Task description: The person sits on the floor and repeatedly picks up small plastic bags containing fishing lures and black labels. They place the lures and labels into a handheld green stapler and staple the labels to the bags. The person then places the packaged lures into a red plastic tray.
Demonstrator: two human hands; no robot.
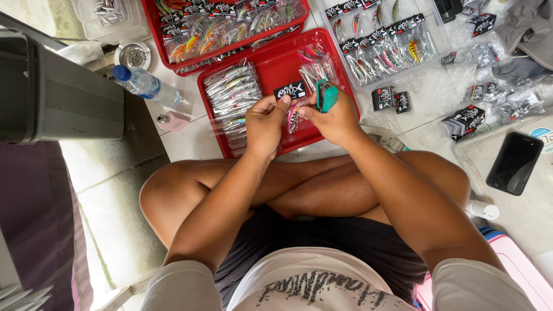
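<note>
My left hand (pixel 265 124) pinches the black header card of a small clear bag (pixel 292 103) that holds a fishing lure. My right hand (pixel 333 118) grips a teal stapler (pixel 327 95) and also touches the bag's right side. Both hands hover over a red tray (pixel 276 69) on the floor in front of my crossed legs. Stacks of bagged silver lures (pixel 233 91) lie in the tray's left part, and more bagged lures (pixel 315 63) lie at its upper right.
A second red tray (pixel 151 17) of colourful lures sits behind, with a clear tray (pixel 386 43) of lures to its right. A water bottle (pixel 144 83), black header cards (pixel 466 121), a phone (pixel 514 163) and a grey bin (pixel 52 89) surround me.
</note>
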